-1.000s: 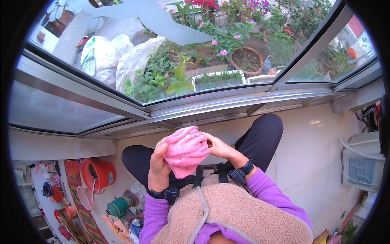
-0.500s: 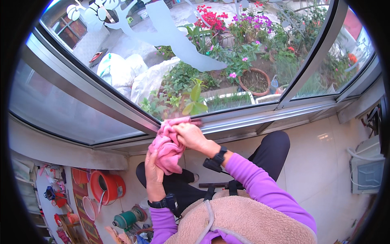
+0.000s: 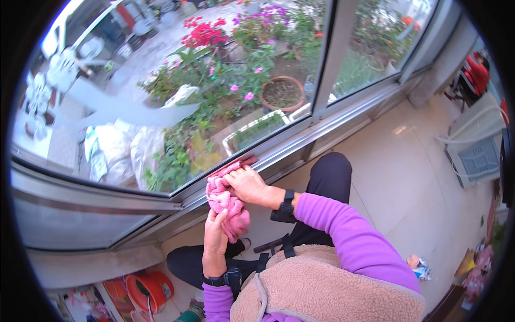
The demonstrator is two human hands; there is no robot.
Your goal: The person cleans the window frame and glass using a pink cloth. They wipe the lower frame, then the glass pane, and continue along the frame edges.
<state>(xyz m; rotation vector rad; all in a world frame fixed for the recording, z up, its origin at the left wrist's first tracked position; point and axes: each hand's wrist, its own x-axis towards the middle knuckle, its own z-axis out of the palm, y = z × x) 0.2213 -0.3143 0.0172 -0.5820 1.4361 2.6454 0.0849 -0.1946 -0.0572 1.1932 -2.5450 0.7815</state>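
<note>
Cloth [image 3: 219, 194]: pink, bunched, at the window frame [image 3: 292, 144] along the foot of the glass [image 3: 182, 153]. Upper end lies against the frame; lower end hangs as a loose bundle on the person's side, above the lap.

Handling (judged): light, soft, limp. Pile looks fluffy, so little slip against skin expected; nothing fragile about it. Whether damp or dry: cannot tell. No stiffness of its own, so it should fold wherever it is not backed by fingers. Best hold: a broad one over the gathered folds near the upper end, with a second hold on the hanging bundle to keep the slack gathered.

Grip: right hand [image 3: 248, 185] is closed over the upper folds, fingers curled into the cloth, back of hand facing up. Left hand [image 3: 214, 236] is closed on the lower bundle, thumb laid on its near side; its fingers are partly hidden behind, so firmness cannot be told.

Pose: right forearm slants in from the right, elbow out, purple sleeve [image 3: 348, 225] reaching nearly to the black wristband [image 3: 286, 206]. Left forearm rises nearly upright from the lower edge, wrist roughly straight. Hands near each other, right one farther forward.
</note>
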